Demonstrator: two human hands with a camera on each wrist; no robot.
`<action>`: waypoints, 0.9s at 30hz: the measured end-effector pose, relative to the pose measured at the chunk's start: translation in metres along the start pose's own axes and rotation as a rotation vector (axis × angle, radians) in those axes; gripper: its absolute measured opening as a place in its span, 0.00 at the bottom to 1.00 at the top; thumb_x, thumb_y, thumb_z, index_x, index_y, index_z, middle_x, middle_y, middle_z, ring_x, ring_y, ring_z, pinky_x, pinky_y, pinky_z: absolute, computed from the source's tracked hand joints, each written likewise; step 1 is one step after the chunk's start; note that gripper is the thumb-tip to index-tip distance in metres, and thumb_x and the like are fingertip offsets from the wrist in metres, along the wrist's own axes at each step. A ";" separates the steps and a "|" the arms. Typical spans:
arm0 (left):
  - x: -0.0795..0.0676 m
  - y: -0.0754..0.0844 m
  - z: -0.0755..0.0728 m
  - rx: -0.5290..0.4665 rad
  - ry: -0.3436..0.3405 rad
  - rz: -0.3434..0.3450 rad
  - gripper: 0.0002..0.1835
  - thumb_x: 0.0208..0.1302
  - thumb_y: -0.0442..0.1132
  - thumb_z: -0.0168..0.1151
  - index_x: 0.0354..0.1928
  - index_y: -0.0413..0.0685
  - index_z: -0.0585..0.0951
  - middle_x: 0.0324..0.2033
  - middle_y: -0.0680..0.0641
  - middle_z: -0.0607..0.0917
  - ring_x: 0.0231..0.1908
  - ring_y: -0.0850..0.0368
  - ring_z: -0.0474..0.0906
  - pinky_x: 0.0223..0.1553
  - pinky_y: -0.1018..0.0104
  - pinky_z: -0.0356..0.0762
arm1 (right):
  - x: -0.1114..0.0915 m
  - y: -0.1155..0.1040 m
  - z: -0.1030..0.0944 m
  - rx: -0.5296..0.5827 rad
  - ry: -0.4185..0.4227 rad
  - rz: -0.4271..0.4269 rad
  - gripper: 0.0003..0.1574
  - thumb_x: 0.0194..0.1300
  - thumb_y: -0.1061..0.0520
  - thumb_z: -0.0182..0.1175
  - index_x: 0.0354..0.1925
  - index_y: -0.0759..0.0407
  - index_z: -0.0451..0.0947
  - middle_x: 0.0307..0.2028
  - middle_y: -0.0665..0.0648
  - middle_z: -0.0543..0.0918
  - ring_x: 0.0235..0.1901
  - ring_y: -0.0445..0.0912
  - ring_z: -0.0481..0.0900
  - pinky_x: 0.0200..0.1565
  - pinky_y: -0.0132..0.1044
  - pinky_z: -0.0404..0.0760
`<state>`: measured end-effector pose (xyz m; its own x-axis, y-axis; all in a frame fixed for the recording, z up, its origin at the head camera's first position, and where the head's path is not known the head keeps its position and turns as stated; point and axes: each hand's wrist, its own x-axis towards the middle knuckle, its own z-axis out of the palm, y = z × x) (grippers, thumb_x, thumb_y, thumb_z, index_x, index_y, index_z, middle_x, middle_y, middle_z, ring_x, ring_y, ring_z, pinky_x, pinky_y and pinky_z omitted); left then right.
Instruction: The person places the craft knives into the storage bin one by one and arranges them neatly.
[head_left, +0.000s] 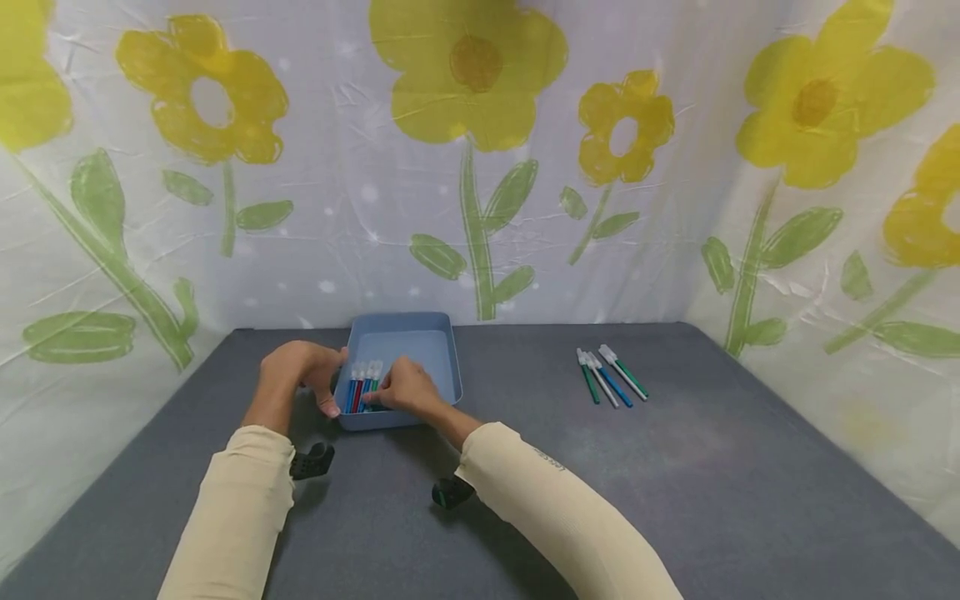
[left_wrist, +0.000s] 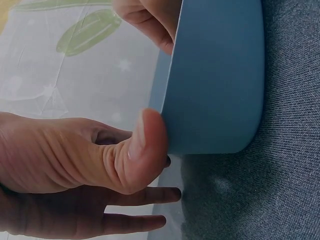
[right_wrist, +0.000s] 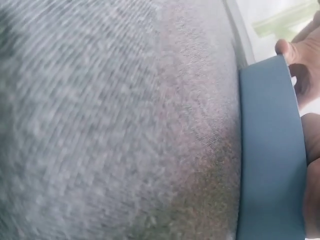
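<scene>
A shallow blue tray (head_left: 405, 421) sits toward the back of the table. Along its left side lie several capped markers (head_left: 359, 392), blue, red and green, with clear caps pointing away. My left hand (head_left: 303, 367) is at the tray's left side. In the left wrist view its thumb (left_wrist: 147, 145) touches the near corner while the other fingers extend beyond it. My right hand (head_left: 408, 387) reaches over the front wall, its fingertips at the green end of the marker row. I cannot tell whether it pinches a marker; the tray wall hides its fingertips in the right wrist view.
To the right on the dark grey table (head_left: 525, 492) lies a loose group of markers (head_left: 611, 379), green, white and blue. A white curtain (head_left: 330, 208) printed with yellow flowers hangs behind the table and along both sides.
</scene>
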<state>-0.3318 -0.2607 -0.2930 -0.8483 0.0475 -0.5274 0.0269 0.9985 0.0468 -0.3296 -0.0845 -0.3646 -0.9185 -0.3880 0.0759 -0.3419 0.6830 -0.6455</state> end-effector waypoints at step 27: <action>0.002 -0.001 0.000 -0.035 0.010 -0.022 0.76 0.48 0.55 0.83 0.84 0.42 0.37 0.81 0.27 0.42 0.80 0.28 0.52 0.72 0.33 0.65 | -0.027 0.064 -0.084 -0.095 0.330 -0.204 0.11 0.73 0.58 0.62 0.42 0.61 0.90 0.37 0.59 0.92 0.35 0.51 0.89 0.42 0.45 0.86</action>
<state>-0.3337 -0.2614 -0.2943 -0.8536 0.0255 -0.5203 -0.0099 0.9978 0.0650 -0.3428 0.0215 -0.3439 -0.8392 -0.3122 0.4452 -0.5262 0.6726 -0.5202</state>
